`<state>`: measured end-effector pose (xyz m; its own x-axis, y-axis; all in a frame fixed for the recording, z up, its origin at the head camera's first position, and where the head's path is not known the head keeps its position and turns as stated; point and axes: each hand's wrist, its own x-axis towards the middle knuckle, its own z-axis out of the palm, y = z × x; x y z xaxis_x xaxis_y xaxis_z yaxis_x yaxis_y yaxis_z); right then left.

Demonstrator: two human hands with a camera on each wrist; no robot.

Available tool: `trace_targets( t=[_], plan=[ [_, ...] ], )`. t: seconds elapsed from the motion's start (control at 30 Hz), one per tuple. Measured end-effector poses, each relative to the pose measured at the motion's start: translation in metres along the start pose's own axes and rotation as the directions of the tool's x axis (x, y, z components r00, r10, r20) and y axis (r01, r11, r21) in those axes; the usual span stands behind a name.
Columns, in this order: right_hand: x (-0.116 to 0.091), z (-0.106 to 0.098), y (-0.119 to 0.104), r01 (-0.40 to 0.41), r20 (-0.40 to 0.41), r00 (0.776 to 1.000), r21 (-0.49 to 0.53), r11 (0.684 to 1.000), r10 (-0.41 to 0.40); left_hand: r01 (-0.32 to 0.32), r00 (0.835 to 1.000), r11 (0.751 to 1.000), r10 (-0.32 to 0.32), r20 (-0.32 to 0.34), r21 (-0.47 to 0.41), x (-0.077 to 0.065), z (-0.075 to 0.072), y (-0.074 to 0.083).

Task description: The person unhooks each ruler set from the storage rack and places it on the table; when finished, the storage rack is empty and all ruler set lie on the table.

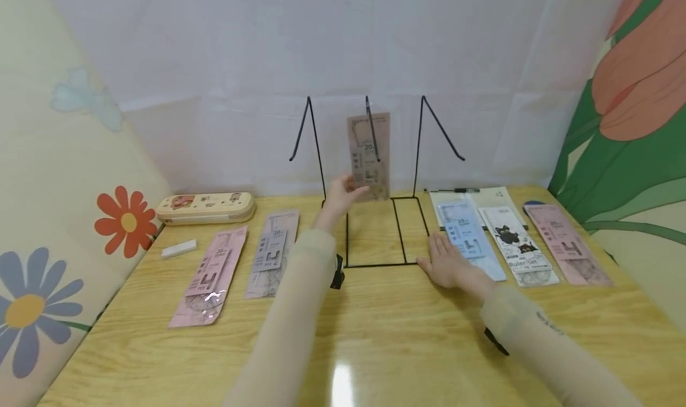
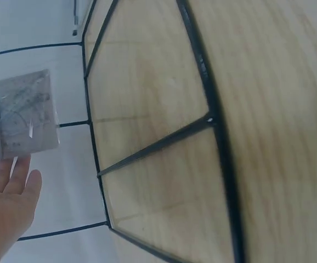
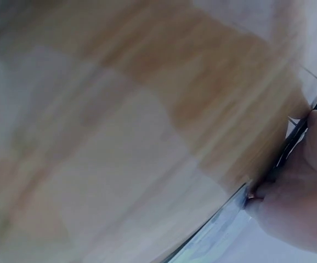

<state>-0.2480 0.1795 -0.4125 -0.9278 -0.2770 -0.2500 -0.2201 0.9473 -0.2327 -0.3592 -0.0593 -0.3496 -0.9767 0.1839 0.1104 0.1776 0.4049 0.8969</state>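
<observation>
A pink ruler-set packet (image 1: 370, 139) stands upright at the middle prong of a black wire display rack (image 1: 375, 266). That prong crosses in front of the packet; whether it passes through a hole is hard to tell. My left hand (image 1: 343, 198) grips the packet's lower left edge, thumb in front. In the left wrist view the packet's clear lower part (image 2: 29, 115) shows above several fingers of the left hand (image 2: 7, 208). My right hand (image 1: 450, 264) rests with fingers extended on the right side of the rack's base, beside a blue ruler-set packet (image 1: 463, 234).
Left on the table lie a pencil case (image 1: 206, 208), a white eraser (image 1: 179, 249), a pink packet (image 1: 211, 276) and a pale mauve packet (image 1: 272, 255). Right are a white packet (image 1: 517, 246), another pink packet (image 1: 570, 243), a notebook (image 1: 498, 198) and a pen (image 1: 461, 190).
</observation>
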Motion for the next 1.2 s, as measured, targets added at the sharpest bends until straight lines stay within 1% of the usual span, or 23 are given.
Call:
trace_targets(
  t=[0.13,0.23,0.37,0.5,0.57,0.67,0.8,0.9,0.93,1.07,1.2],
  plan=[
    [0.000,0.001,0.000,-0.002,-0.004,1.000,0.007,1.000,0.002,-0.008,1.000,0.994,0.010,-0.027,0.105,-0.003,0.007,-0.003],
    [0.001,0.001,0.001,-0.007,-0.009,1.000,0.004,1.000,0.007,-0.049,0.997,0.989,0.056,-0.047,0.140,-0.004,0.010,-0.007],
    [0.002,0.001,0.000,-0.013,-0.002,1.000,-0.006,1.000,0.013,-0.095,0.994,0.987,0.102,-0.049,0.133,-0.007,0.008,-0.013],
    [0.003,-0.002,-0.001,-0.002,-0.006,1.000,0.003,1.000,0.002,-0.122,0.991,0.986,0.127,-0.034,0.111,-0.013,0.004,-0.014],
    [0.002,-0.003,-0.001,0.003,-0.010,1.000,0.002,1.000,-0.003,-0.143,0.989,0.985,0.145,-0.016,0.092,-0.016,0.002,-0.013],
    [0.002,-0.002,0.000,0.000,-0.012,1.000,0.000,1.000,0.000,-0.149,0.989,0.987,0.148,0.026,0.065,-0.024,0.000,-0.013],
    [0.002,0.000,0.001,-0.004,-0.010,1.000,-0.003,1.000,0.004,-0.124,0.989,0.990,0.118,0.086,0.062,-0.039,0.001,-0.017],
    [0.002,0.001,0.000,-0.002,-0.001,1.000,-0.004,1.000,0.002,-0.138,0.985,0.988,0.128,0.117,0.075,-0.053,0.001,-0.019],
    [0.002,0.001,0.000,-0.001,0.002,1.000,-0.006,1.000,0.001,-0.152,0.981,0.986,0.141,0.131,0.075,-0.059,0.001,-0.019],
    [0.001,-0.001,0.001,-0.008,0.005,1.000,0.004,1.000,0.008,-0.168,0.972,0.984,0.155,0.175,0.062,-0.085,0.000,-0.014],
    [0.001,-0.002,0.001,-0.008,0.005,1.000,0.019,1.000,0.008,-0.148,0.971,0.986,0.131,0.202,0.071,-0.117,-0.002,-0.007]
  ],
)
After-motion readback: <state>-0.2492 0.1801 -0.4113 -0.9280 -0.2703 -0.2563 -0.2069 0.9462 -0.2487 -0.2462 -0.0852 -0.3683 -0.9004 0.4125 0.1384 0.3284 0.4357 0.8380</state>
